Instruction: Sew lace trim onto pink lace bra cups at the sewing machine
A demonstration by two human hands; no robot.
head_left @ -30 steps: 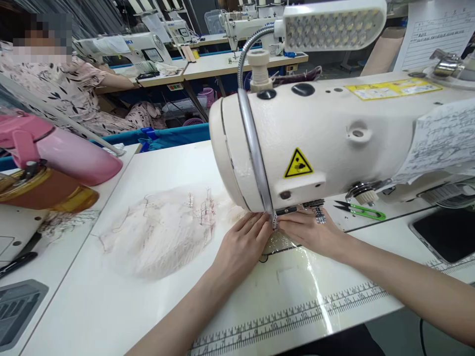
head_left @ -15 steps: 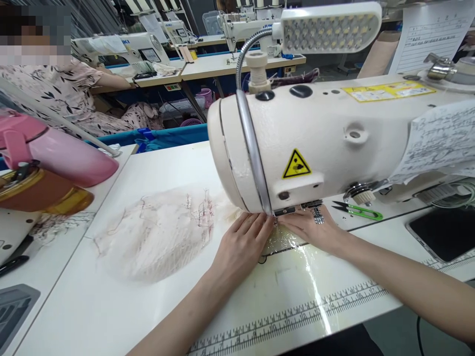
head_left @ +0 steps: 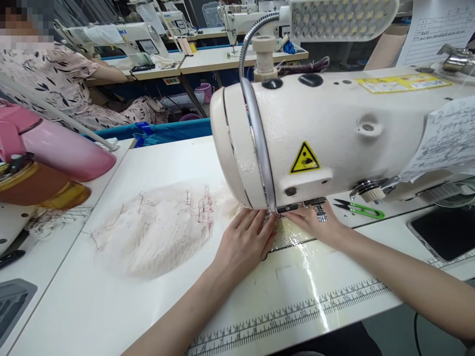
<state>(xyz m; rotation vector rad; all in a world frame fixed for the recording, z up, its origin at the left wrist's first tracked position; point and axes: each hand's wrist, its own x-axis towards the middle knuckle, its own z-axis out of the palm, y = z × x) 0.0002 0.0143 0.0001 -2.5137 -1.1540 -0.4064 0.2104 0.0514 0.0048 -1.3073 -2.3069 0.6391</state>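
My left hand (head_left: 245,237) lies palm down just left of the needle area of the sewing machine (head_left: 289,128), its fingers stretched forward. Its fingertips reach under the machine head, beside a bit of pale sheer cloth (head_left: 228,200). From the other side, my right hand (head_left: 326,228) extends flat, fingers pointing left towards the needle area; the machine head partly covers it. The machine's head hides whatever lies under both sets of fingertips. Left of my hands is a round, whitish, sheer patch (head_left: 156,237) with red and dark loose threads.
Green thread snips (head_left: 359,208) and a dark phone (head_left: 440,230) lie to the right. A pink bottle (head_left: 70,143) and an amber container (head_left: 44,185) stand left. A printed ruler (head_left: 282,316) runs along the front edge. Across from me, a person (head_left: 67,89) sits near other machines.
The camera view has shifted slightly, so the machine appears a little further right. Both hands stay by the needle area; the left fingers look slightly more bent.
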